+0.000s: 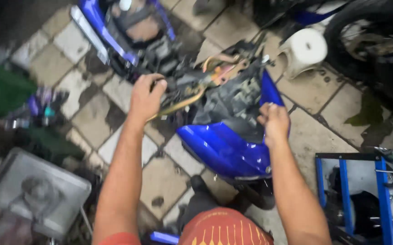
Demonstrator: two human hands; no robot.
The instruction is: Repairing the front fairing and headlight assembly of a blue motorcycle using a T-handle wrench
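Gripping blue fairing [226, 149] between left hand [145, 96], right hand [273, 121]

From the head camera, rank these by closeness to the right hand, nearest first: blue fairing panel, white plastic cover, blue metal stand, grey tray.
Measured from the right hand:
1. Blue fairing panel: the hand grips its edge, just left of and below it.
2. White plastic cover: up and to the right, on the paving.
3. Blue metal stand: lower right corner.
4. Grey tray: far lower left.
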